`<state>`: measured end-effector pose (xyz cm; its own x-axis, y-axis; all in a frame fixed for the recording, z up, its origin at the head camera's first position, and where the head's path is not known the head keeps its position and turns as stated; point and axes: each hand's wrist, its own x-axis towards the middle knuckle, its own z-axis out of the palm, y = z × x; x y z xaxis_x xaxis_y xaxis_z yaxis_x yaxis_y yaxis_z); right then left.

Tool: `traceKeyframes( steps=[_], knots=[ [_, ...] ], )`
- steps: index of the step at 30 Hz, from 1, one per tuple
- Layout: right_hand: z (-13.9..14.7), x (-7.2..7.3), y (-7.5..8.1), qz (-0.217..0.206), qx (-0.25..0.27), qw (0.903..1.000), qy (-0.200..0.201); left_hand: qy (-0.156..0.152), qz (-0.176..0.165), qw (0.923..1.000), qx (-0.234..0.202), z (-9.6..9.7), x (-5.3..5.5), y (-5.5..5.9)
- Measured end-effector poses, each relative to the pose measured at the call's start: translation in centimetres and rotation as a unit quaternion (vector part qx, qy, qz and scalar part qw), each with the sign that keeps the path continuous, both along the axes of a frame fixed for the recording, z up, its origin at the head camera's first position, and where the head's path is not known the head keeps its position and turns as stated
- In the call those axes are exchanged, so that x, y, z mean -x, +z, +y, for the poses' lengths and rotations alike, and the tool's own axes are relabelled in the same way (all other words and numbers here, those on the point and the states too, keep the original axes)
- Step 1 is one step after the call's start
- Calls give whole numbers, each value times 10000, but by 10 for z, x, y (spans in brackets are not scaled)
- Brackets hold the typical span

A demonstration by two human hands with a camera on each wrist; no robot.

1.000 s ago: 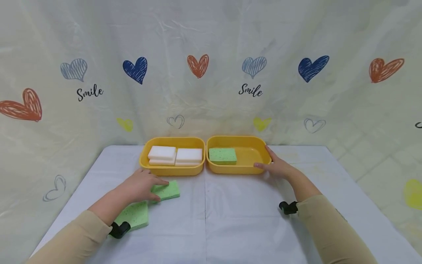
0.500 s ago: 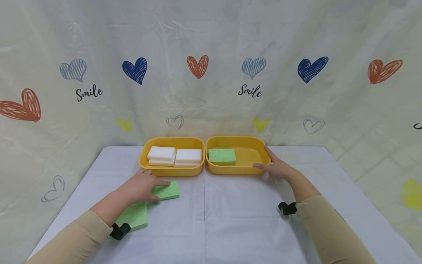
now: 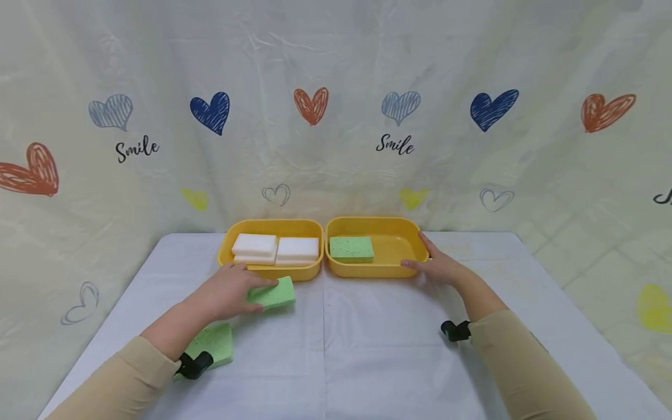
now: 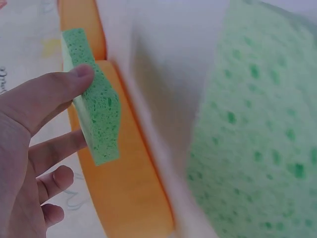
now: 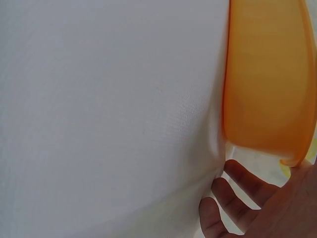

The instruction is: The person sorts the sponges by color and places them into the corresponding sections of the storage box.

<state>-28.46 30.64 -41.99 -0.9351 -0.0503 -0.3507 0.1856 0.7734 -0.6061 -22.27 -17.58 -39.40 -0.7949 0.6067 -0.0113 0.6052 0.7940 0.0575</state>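
Observation:
My left hand (image 3: 226,294) pinches a green sponge (image 3: 280,293) just in front of the left yellow container (image 3: 304,273). In the left wrist view the thumb lies on one side of this speckled sponge (image 4: 105,111), and the lower fingers curl loosely. Another green sponge (image 3: 217,341) lies on the table under my left forearm, partly hidden. My right hand (image 3: 446,271) holds the right yellow container (image 3: 378,270) at its right end, thumb by the front rim. Inside that container, at its left end, sits a green sponge (image 3: 352,249).
White sponges (image 3: 255,245) lie in the left container, stacked at its left side. Both containers stand side by side at the back of the white-covered table (image 3: 378,350). Behind them hangs a sheet (image 3: 346,169) printed with hearts.
My left hand has lifted the green sponge and shifted it slightly right and toward the containers; it is now tilted. The right hand stays at the right container's end.

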Motion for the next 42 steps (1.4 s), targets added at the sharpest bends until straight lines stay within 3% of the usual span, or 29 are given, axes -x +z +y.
traceKeyframes(
  steps=[4, 9, 13, 20, 27, 36, 42],
  knots=[
    [2, -1, 0, -2, -2, 10000, -13, -108, 158, 9996, -191, 10, 7, 3],
    [4, -1, 0, -5, -4, 10000, -30, -151, 120, 9986, -489, 33, 15, 17],
    [5, -1, 0, -9, 21, 10000, -76, -223, 53, 9969, -747, 58, 25, 26],
    [4, 0, 2, -65, 23, 9999, -151, -297, 134, 9925, -1177, 105, 46, 31],
    [6, 1, -2, 43, 25, 10000, -17, -170, -110, 9918, -1259, 151, 70, 39],
    [3, -3, -2, 99, 112, 9999, 75, 15, -639, 9905, -1221, 207, 107, 27],
    [5, -3, -2, 159, 98, 9998, 96, 134, -1016, 9870, -1241, 236, 120, 20]
  ],
)
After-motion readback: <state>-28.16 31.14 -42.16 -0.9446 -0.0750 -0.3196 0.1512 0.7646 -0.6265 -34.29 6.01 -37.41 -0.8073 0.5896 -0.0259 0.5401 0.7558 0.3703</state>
